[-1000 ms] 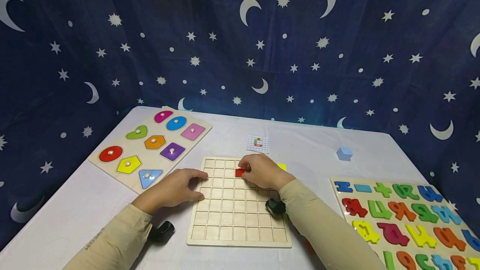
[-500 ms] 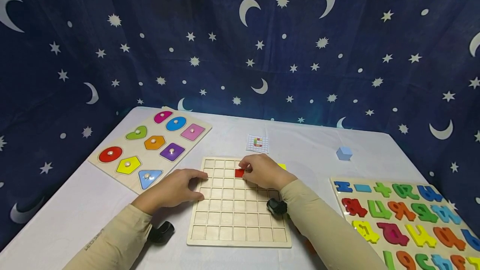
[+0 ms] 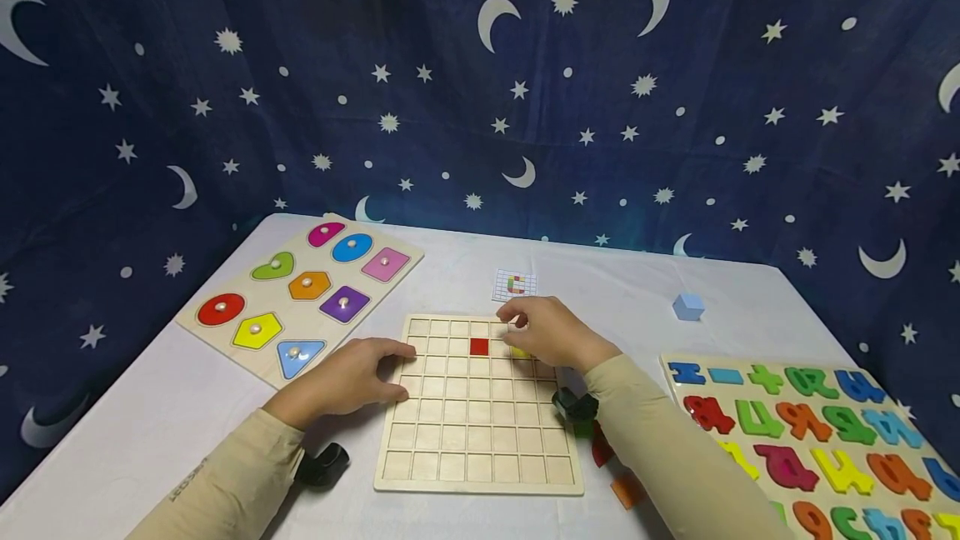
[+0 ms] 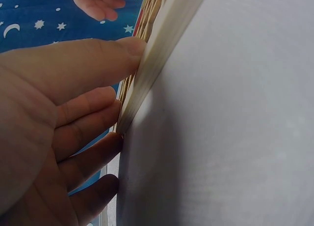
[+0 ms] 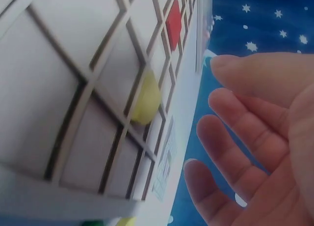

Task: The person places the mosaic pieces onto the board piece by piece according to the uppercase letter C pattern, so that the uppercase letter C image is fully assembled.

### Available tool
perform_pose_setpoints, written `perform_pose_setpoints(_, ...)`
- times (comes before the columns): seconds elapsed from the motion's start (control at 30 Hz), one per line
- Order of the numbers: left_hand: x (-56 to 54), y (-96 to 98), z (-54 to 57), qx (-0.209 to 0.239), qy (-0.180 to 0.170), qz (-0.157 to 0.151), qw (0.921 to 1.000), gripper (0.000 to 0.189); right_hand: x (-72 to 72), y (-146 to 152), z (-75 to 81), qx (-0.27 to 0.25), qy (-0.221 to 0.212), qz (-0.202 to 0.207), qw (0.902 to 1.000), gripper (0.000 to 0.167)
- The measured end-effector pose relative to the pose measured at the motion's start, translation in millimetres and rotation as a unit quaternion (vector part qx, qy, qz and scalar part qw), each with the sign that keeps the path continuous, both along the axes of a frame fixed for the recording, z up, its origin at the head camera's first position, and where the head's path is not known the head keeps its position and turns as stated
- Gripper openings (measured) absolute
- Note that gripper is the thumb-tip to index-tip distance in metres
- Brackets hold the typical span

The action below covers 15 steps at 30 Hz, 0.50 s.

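Observation:
A wooden grid board (image 3: 455,440) lies flat in front of me. My left hand (image 3: 348,377) touches its left edge with thumb and fingers spread; in the left wrist view the thumb (image 4: 113,59) rests against the board's rim. A red square tile (image 3: 479,347) sits in a cell of the second row. My right hand (image 3: 551,332) hovers over the board's upper right, relaxed and holding nothing. Beneath it a yellow piece with a rounded side (image 5: 147,100) sits in another cell, partly hidden in the head view.
A small pattern card (image 3: 515,284) lies behind the board. A knobbed shape puzzle (image 3: 360,298) stands at left, a letter puzzle (image 3: 671,382) at right. A light blue block (image 3: 688,307) sits back right. Orange (image 3: 627,490) and red (image 3: 602,446) pieces lie beside my right sleeve.
My right hand has let go of the red tile, which stays in its cell, and has moved right. The yellow piece now shows in part below it. My left hand has not moved.

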State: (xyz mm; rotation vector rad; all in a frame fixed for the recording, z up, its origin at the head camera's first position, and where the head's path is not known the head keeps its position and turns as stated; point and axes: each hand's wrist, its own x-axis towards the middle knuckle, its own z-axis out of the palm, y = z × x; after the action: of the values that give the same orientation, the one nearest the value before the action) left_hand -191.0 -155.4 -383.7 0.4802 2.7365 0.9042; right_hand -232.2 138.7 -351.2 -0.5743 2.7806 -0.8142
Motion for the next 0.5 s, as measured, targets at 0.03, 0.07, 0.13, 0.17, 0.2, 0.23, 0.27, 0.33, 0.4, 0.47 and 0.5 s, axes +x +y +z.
perform_pose_setpoints(0.03,0.1,0.0,-0.1,-0.001,0.001,0.000,1.0000,0.054,0.0,1.1,0.2,0.002,-0.001,-0.004,1.0000,0.032)
perform_pose_setpoints(0.07,0.2,0.0,-0.2,-0.002,0.003,0.000,1.0000,0.054,0.0,2.3,0.2,0.005,0.001,-0.005,1.0000,0.032)
perform_pose_setpoints(0.13,0.4,0.1,-0.4,-0.003,0.005,0.001,1.0000,0.054,0.2,4.6,-0.4,0.008,0.002,-0.008,0.9999,0.032)
perform_pose_setpoints(0.17,0.6,0.1,-0.5,-0.004,0.006,0.001,1.0000,0.053,0.3,5.7,-0.9,0.008,0.001,-0.009,0.9999,0.032)
perform_pose_setpoints(0.2,0.5,0.2,-0.8,-0.005,0.007,0.001,1.0000,0.053,0.3,6.9,-1.6,0.009,0.001,-0.010,0.9999,0.032)
perform_pose_setpoints(0.23,0.6,0.3,-0.9,-0.005,0.007,0.002,1.0000,0.054,0.6,8.0,-2.2,0.009,0.002,-0.010,0.9999,0.032)
perform_pose_setpoints(0.27,0.7,0.2,-1.0,-0.005,0.007,0.002,1.0000,0.054,0.7,9.1,-2.9,0.009,0.002,-0.011,0.9999,0.032)
perform_pose_setpoints(0.33,1.0,0.1,-0.9,-0.004,0.007,0.001,1.0000,0.054,1.0,11.6,-4.5,0.008,0.001,-0.012,0.9999,0.031)
perform_pose_setpoints(0.4,1.0,0.0,-0.8,-0.004,0.008,0.000,1.0000,0.054,1.0,14.0,-6.1,0.010,0.003,-0.011,0.9999,0.030)
perform_pose_setpoints(0.47,1.2,-0.2,-0.5,-0.004,0.009,-0.001,1.0000,0.054,1.2,16.3,-7.4,0.009,0.002,-0.010,0.9999,0.029)
perform_pose_setpoints(0.5,1.3,-0.2,-0.3,-0.004,0.009,-0.002,0.9999,0.054,1.3,17.2,-7.8,0.009,0.001,-0.011,0.9999,0.029)
